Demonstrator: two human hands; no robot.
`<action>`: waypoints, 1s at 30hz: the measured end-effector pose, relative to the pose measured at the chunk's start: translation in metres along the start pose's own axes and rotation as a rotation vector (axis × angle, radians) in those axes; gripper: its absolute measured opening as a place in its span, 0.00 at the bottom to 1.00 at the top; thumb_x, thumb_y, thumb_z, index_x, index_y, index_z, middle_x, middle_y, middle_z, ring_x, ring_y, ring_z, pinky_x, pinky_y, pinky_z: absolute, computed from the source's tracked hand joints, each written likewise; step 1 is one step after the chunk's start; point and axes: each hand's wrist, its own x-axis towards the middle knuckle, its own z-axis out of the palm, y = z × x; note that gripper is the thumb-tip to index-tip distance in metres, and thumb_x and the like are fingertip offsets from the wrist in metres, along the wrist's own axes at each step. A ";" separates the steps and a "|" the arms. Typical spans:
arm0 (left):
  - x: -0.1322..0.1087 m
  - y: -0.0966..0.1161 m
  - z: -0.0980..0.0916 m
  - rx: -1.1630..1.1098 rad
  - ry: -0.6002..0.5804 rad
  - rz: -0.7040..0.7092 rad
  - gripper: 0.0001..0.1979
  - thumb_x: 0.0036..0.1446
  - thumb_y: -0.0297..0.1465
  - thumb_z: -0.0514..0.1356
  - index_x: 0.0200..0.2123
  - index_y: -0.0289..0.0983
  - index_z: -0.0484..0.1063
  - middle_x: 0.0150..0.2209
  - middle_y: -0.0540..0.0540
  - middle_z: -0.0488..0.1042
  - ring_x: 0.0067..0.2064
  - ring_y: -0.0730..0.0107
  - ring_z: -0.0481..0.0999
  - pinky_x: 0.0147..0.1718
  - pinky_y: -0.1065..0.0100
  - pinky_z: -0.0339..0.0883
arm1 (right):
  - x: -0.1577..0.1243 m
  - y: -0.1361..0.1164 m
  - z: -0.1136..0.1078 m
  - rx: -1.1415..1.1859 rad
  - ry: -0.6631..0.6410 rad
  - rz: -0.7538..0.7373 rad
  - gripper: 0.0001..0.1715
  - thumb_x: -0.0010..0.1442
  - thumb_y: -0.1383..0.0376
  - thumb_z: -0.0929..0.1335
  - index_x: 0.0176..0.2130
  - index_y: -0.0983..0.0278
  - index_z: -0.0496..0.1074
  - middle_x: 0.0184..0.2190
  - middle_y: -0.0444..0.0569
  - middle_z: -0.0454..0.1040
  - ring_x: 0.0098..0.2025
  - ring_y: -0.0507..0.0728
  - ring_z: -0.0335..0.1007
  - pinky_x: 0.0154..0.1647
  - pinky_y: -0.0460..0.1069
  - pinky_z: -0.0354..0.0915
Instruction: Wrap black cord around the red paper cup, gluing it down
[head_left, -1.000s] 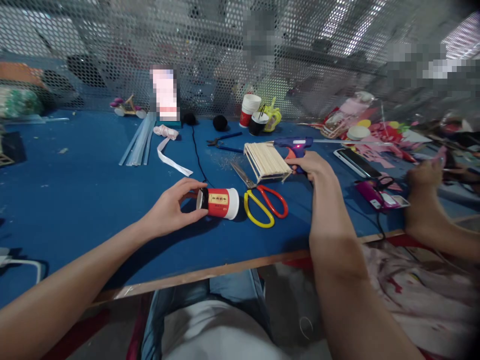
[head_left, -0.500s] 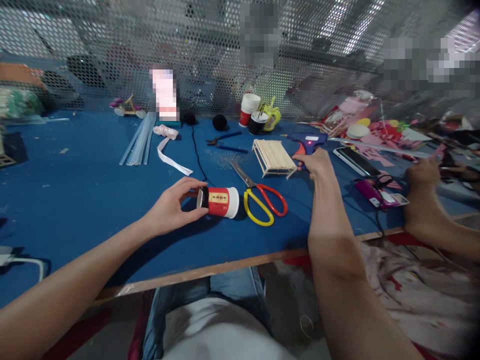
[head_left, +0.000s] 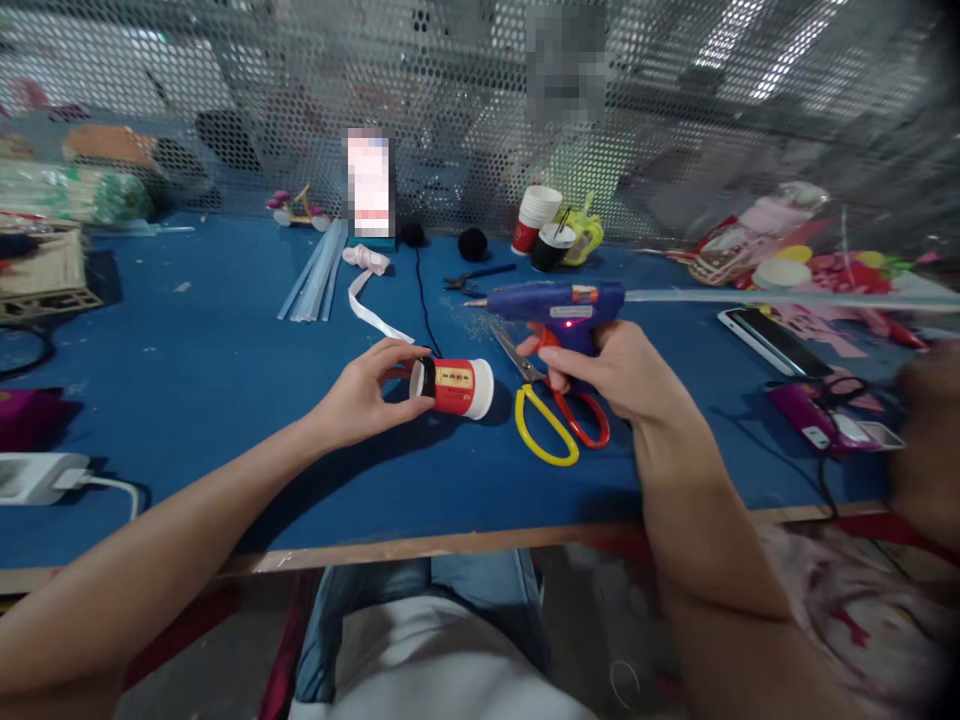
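My left hand [head_left: 382, 390] is closed around the black-banded end of a red paper cup [head_left: 454, 387], which lies on its side on the blue table. Black yarn [head_left: 424, 305] runs from the cup back to a small black ball. In my right hand [head_left: 611, 375] is a blue hot glue gun [head_left: 559, 302], raised above the table with its nozzle pointing left and a small red light on. A long clear glue stick [head_left: 750, 297] sticks out of its back. Below the gun, scissors [head_left: 551, 420] with one yellow and one red handle lie partly hidden by my right hand.
Behind lie pliers [head_left: 480, 278], a black yarn ball [head_left: 472, 245], stacked cups [head_left: 538, 212], loose glue sticks [head_left: 315, 275] and white ribbon [head_left: 375, 318]. A phone [head_left: 776, 340] and purple device [head_left: 817, 420] sit right, near another person's blurred arm [head_left: 926, 440]. Mesh [head_left: 450, 120] closes off the back.
My right hand has lifted the glue gun and brought it left, over the scissors. The little stick table is now hidden behind it. My left hand still holds the cup; the view has shifted.
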 end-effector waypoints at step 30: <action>0.003 -0.006 -0.002 0.027 0.044 -0.017 0.26 0.47 0.38 0.67 0.50 0.36 0.71 0.46 0.41 0.69 0.43 0.65 0.76 0.48 0.56 0.74 | -0.019 -0.018 0.018 -0.838 -0.124 -0.373 0.13 0.60 0.62 0.65 0.31 0.63 0.77 0.13 0.43 0.60 0.20 0.55 0.63 0.21 0.48 0.56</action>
